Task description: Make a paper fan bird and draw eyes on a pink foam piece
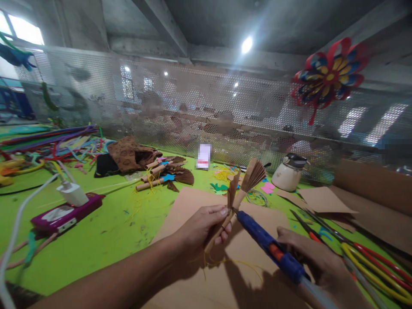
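Likely gluing: my left hand (pixel 204 225) pinched paper tube (pixel 238 198), right hand (pixel 317 257) held glue gun (pixel 268 244); next move probably needed steadiness.

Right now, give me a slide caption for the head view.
Left hand holding a pleated paper piece, right hand pointing a blue glue gun at it.

centre left: table (pixel 119 234) is offering passage between power strip (pixel 69 216) and left hand (pixel 204 225) | lower right: glue gun (pixel 261 236), scissors (pixel 349 244) are blocking | upper middle: perforated screen (pixel 193 103) is barring reach | middle right: cardboard (pixel 370 210) is closing off the side
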